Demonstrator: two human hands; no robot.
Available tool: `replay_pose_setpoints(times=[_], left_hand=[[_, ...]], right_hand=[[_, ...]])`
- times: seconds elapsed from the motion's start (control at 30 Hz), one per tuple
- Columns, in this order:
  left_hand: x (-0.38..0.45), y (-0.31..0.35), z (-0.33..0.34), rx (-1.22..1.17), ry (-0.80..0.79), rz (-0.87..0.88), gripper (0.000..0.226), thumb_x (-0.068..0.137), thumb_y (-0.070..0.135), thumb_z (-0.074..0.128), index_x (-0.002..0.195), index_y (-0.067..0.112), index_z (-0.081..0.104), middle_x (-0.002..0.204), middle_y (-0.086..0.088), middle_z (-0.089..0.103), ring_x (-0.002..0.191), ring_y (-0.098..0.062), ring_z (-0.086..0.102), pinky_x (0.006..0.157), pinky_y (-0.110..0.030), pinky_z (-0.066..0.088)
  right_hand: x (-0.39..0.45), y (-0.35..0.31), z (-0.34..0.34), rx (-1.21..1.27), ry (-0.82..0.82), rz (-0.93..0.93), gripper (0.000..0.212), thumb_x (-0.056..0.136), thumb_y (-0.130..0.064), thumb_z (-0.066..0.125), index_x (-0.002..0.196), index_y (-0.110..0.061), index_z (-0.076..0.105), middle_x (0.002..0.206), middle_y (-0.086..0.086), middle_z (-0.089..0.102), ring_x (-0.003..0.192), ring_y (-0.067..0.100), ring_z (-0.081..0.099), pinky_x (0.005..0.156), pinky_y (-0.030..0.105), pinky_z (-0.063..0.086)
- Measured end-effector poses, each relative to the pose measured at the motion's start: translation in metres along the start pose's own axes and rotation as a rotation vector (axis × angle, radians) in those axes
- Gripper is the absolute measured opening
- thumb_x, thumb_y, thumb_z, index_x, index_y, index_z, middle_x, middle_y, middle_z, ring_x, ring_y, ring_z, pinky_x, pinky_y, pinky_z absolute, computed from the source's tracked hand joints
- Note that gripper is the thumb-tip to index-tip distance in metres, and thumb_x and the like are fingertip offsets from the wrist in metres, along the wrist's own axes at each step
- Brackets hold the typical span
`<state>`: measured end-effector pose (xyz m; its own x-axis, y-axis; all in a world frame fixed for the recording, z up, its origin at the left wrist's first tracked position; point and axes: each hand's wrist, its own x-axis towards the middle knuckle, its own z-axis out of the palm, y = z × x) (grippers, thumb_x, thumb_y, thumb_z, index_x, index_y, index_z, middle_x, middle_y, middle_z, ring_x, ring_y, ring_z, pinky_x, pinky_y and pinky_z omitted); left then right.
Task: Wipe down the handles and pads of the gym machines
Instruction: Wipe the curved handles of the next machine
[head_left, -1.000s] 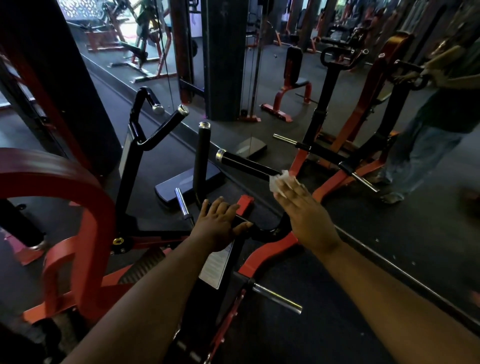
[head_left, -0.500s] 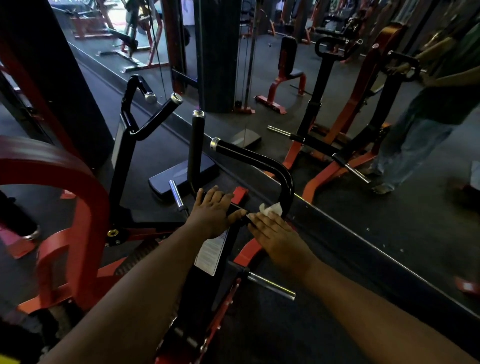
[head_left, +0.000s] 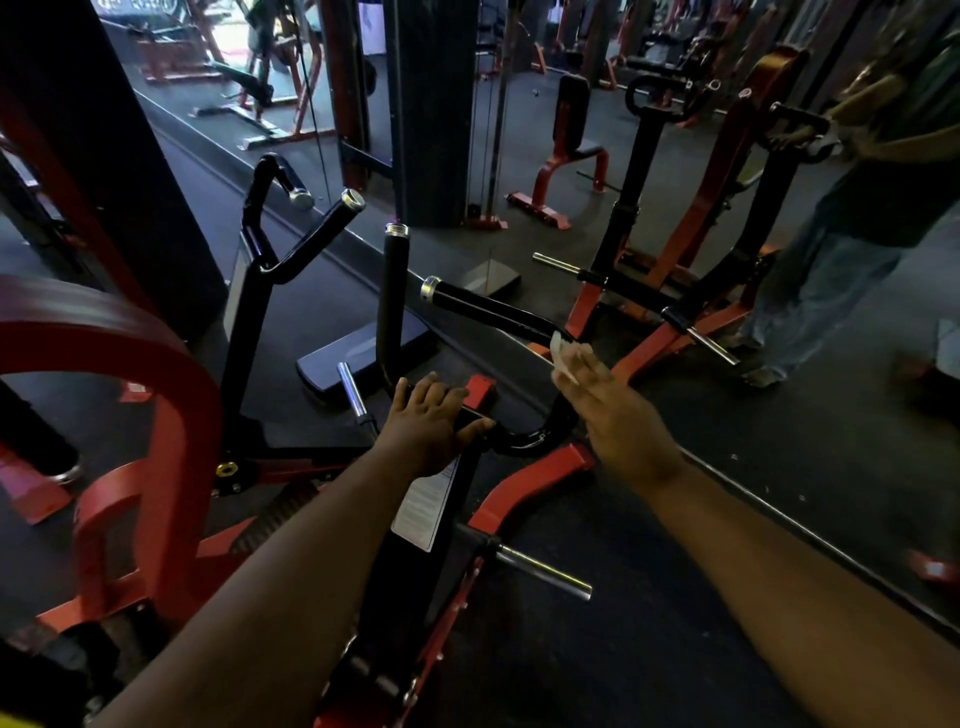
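My right hand (head_left: 615, 415) holds a white wipe (head_left: 567, 352) against the bend of a curved black handle (head_left: 488, 312) with a chrome end cap. My left hand (head_left: 428, 421) grips the black crossbar (head_left: 514, 441) at the base of that handle, thumb sticking out to the right. A straight upright black handle (head_left: 392, 296) rises just beyond my left hand. Further left stands a forked pair of black handles (head_left: 306, 231). All belong to a red and black plate-loaded machine (head_left: 524, 483).
A wall mirror (head_left: 649, 218) runs along the floor just beyond the machine and reflects it and a standing person (head_left: 852, 249). A red curved frame (head_left: 156, 395) stands at the left, and chrome weight pegs (head_left: 543, 571) stick out below my hands. A dark footplate (head_left: 343, 358) lies on the floor.
My right hand slid the wipe down to the base of the curved handle, then back up to its bend. My left hand kept its grip on the crossbar.
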<state>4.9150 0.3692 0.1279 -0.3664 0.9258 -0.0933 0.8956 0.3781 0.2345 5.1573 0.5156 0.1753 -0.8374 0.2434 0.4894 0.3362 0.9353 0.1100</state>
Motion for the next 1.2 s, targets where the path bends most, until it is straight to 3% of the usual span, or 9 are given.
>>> replay_pose_setpoints(times=[0.1,0.2,0.33,0.47,0.6,0.8,0.97,1.03,1.2], left_hand=[[-0.001,0.001,-0.001,0.0,0.008,-0.003,0.084,0.096,0.078,0.02,0.161,0.026,0.026,0.166,-0.006,0.026,0.159,-0.022,-0.002,0.126,-0.054,-0.009],[-0.002,0.002,-0.002,-0.005,0.01,0.001,0.081,0.097,0.077,0.022,0.16,0.026,0.027,0.167,-0.007,0.025,0.159,-0.023,-0.002,0.126,-0.055,-0.01],[-0.001,0.001,-0.001,-0.012,-0.001,0.001,0.08,0.098,0.076,0.022,0.161,0.027,0.026,0.168,-0.006,0.024,0.159,-0.022,-0.003,0.126,-0.054,-0.01],[-0.001,0.001,-0.003,-0.008,-0.004,0.005,0.08,0.098,0.076,0.022,0.161,0.027,0.026,0.168,-0.006,0.024,0.159,-0.021,-0.003,0.126,-0.054,-0.008],[0.0,0.0,-0.001,-0.029,-0.004,0.001,0.081,0.097,0.077,0.025,0.16,0.026,0.028,0.167,-0.006,0.025,0.159,-0.022,-0.003,0.126,-0.055,-0.008],[0.0,0.0,-0.001,-0.02,0.006,-0.001,0.08,0.097,0.077,0.024,0.159,0.027,0.03,0.165,-0.006,0.029,0.159,-0.021,-0.001,0.126,-0.055,-0.008],[0.0,0.0,0.0,-0.019,0.004,-0.005,0.079,0.097,0.077,0.025,0.159,0.029,0.029,0.166,-0.005,0.026,0.159,-0.022,-0.002,0.126,-0.056,-0.007],[0.001,-0.001,0.0,-0.013,-0.003,-0.008,0.079,0.097,0.077,0.024,0.159,0.029,0.028,0.167,-0.005,0.026,0.159,-0.022,-0.002,0.126,-0.055,-0.007],[-0.001,0.002,-0.003,-0.006,-0.011,-0.036,0.078,0.097,0.077,0.026,0.158,0.029,0.031,0.166,-0.004,0.027,0.159,-0.021,-0.001,0.127,-0.053,-0.009]], right_hand=[[-0.034,-0.026,0.029,0.022,-0.064,-0.084,0.06,0.096,0.005,0.034,0.154,-0.009,0.037,0.167,0.011,0.02,0.157,0.027,0.006,0.128,0.044,0.011],[-0.055,-0.057,0.051,0.103,-0.136,-0.097,0.055,0.095,-0.001,0.034,0.149,-0.007,0.047,0.162,0.014,0.033,0.155,0.03,0.016,0.125,0.049,0.017],[-0.05,-0.082,0.047,0.213,-0.148,-0.035,0.053,0.092,-0.002,0.037,0.142,-0.007,0.055,0.154,0.014,0.046,0.151,0.027,0.026,0.128,0.037,0.007],[-0.039,-0.069,0.008,0.423,-0.05,-0.009,0.045,0.1,-0.008,0.039,0.144,-0.013,0.051,0.148,0.014,0.053,0.139,0.022,0.048,0.12,0.034,0.033],[-0.006,-0.019,-0.017,0.336,0.193,0.128,0.045,0.101,0.002,0.045,0.144,-0.009,0.05,0.151,0.012,0.048,0.144,0.028,0.043,0.119,0.041,0.036],[-0.012,-0.018,0.021,0.192,0.032,0.14,0.063,0.095,0.01,0.039,0.155,-0.009,0.038,0.167,0.009,0.022,0.156,0.029,0.014,0.122,0.046,0.028],[-0.053,-0.062,0.051,0.233,-0.068,-0.002,0.06,0.088,0.006,0.033,0.144,-0.001,0.051,0.156,0.017,0.043,0.152,0.033,0.023,0.127,0.044,0.014],[-0.061,-0.078,0.05,0.307,-0.127,-0.046,0.056,0.09,0.003,0.034,0.142,-0.002,0.055,0.155,0.014,0.046,0.151,0.031,0.027,0.126,0.043,0.019],[-0.041,-0.06,0.007,0.487,0.101,0.051,0.048,0.098,0.0,0.042,0.144,-0.008,0.051,0.153,0.012,0.046,0.147,0.024,0.037,0.123,0.028,0.025]])
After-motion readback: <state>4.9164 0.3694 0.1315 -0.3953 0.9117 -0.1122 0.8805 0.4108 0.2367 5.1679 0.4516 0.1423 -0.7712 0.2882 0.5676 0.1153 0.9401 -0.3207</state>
